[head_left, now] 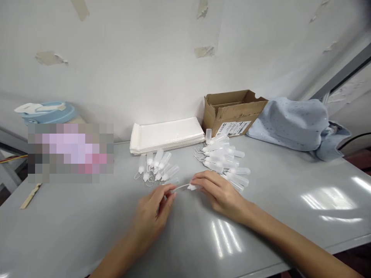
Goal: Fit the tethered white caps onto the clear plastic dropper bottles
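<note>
My right hand (222,195) is closed around a small plastic dropper bottle (191,187), whose white pointed cap faces left; most of its body is hidden by my fingers. From the cap a thin white strap (182,186) runs to my left hand (152,212), which pinches its far end between thumb and forefinger. A thin tip also juts from the cap toward the left. Just beyond my left hand lies a pile of clear dropper bottles (159,159) with looped straps. Past my right hand is another group of similar bottles (222,156), their straps hanging loose.
A stack of white padded envelopes (168,135) lies against the wall. Beside it stand an open cardboard box (234,112) and a light blue fabric item (292,123). At the left are a blue lid (48,114), a blurred patch and a wooden strip (30,196) on the grey table (87,224).
</note>
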Demonstrator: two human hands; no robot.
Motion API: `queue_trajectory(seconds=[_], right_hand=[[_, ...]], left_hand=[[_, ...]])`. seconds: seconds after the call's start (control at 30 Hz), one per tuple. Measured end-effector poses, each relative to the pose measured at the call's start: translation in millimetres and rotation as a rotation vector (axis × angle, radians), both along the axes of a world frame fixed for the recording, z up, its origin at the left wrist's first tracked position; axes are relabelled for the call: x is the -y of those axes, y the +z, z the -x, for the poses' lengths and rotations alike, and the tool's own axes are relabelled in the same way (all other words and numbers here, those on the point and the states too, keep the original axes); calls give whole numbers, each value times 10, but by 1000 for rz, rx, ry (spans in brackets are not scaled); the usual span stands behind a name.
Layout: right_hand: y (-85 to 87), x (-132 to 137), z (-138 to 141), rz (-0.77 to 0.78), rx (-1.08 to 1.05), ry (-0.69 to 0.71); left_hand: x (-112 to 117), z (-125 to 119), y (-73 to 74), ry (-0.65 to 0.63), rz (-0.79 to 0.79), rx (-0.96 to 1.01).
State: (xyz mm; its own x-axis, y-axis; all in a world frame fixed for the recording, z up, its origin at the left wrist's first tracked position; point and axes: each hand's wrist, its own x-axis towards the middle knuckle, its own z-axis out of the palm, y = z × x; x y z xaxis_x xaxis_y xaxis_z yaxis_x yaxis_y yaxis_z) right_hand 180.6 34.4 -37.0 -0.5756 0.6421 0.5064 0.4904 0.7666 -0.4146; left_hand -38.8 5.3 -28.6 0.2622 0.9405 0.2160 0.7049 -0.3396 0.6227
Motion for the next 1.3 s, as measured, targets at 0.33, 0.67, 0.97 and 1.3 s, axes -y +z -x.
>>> queue_trajectory(seconds=[0.33,0.67,0.97,1.3], right_hand=[[80,48,25,60,-69,-34],[94,101,32,48,-4,30],[85,88,19,81,18,56],[52,94,29,49,40,75]], left_hand=[[-23,-25,-45,-173,-227,1],[15,-59,-73,-183,-255,-37],[23,-54,-94,-182,-270,-56],[31,-54,-127,-197,-278,-65]])
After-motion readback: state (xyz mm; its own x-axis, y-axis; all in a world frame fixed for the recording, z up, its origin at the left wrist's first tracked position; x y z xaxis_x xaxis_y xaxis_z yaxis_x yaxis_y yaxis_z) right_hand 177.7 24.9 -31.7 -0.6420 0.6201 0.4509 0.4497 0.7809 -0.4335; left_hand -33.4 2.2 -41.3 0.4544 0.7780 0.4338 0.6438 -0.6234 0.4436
